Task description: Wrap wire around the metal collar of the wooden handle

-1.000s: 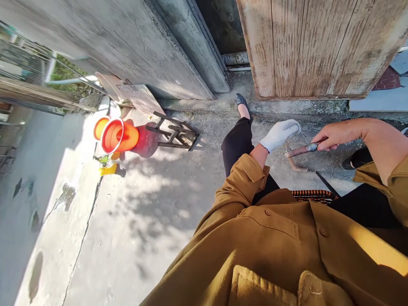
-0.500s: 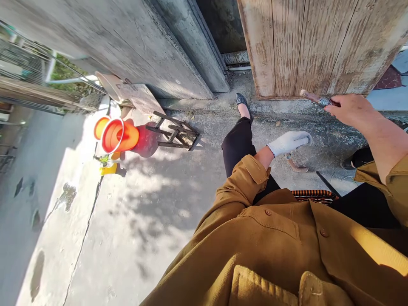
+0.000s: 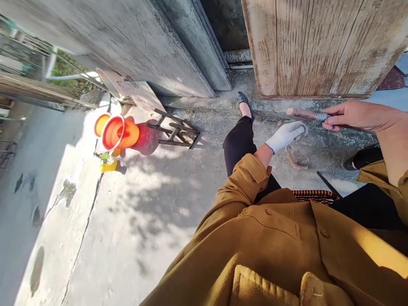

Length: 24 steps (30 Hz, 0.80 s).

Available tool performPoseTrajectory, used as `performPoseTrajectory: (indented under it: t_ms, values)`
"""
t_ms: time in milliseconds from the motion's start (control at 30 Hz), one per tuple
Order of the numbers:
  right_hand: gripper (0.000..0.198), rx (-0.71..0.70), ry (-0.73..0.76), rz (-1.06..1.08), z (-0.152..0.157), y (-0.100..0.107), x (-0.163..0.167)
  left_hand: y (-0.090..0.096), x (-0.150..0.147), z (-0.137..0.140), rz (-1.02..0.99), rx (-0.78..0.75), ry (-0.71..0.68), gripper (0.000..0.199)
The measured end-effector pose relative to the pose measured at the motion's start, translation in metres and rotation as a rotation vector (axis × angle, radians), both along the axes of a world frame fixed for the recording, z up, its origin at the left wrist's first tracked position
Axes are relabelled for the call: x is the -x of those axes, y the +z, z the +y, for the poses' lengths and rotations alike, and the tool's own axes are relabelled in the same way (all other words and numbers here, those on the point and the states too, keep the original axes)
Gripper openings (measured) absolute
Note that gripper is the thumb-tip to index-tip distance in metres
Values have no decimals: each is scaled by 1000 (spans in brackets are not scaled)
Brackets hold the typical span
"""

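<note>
My right hand, bare, pinches a short brown wooden stick wrapped with silvery wire close to the fingers. The stick's blunt end points left, over the concrete step. To its lower left is my left hand in a white knitted glove, its fingers curled together. Whatever those fingers hold is hidden or too thin to make out. Below the glove, a curved brown piece like a bent stick lies on the ground.
A weathered plank door stands beyond my hands. Out left are a dark wooden stool lying on its side in view, orange buckets and a yellow pot. Beneath me shows a woven seat edge.
My right hand has lowered away from the door with the stick, which has turned more level. My left hand has shifted slightly up and left, still closed.
</note>
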State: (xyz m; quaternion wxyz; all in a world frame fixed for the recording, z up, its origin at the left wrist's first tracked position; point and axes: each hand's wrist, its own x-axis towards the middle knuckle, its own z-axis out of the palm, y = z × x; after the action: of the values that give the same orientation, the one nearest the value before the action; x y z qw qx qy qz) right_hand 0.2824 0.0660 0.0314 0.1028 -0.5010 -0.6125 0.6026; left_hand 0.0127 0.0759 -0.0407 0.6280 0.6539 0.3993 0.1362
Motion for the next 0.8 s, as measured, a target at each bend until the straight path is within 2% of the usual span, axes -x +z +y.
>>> performPoseTrajectory:
  t_ms: [100,133,200,333,433,500,567,633,733,800]
  values:
    - [34,-32,-388,53,5,3,-2,0,-3,-6,-30,13,-108,24]
    - [32,-34,-465,38,6,2,-1,1,-3,-8,-39,13,-150,24]
    - [30,-34,-491,-113,10,-2,2,2,-2,-11,-70,12,-227,28]
    - [30,-83,-219,-646,19,-14,0,9,3,-13,-74,-37,-282,35]
    - [26,-64,33,-809,19,-24,-3,13,5,-11,-19,-108,-275,35]
    - [24,46,208,-748,12,-30,-1,15,5,-9,11,-151,-261,34]
    - [27,156,366,-593,2,-34,6,14,6,-7,35,-172,-230,33]
    - [31,210,483,-453,-7,-35,15,12,7,-5,46,-171,-202,34]
    - [39,243,577,-289,-14,-30,26,7,7,-2,33,-171,-178,33]
    - [45,212,547,-203,-12,-24,26,1,5,0,23,-172,-145,30]
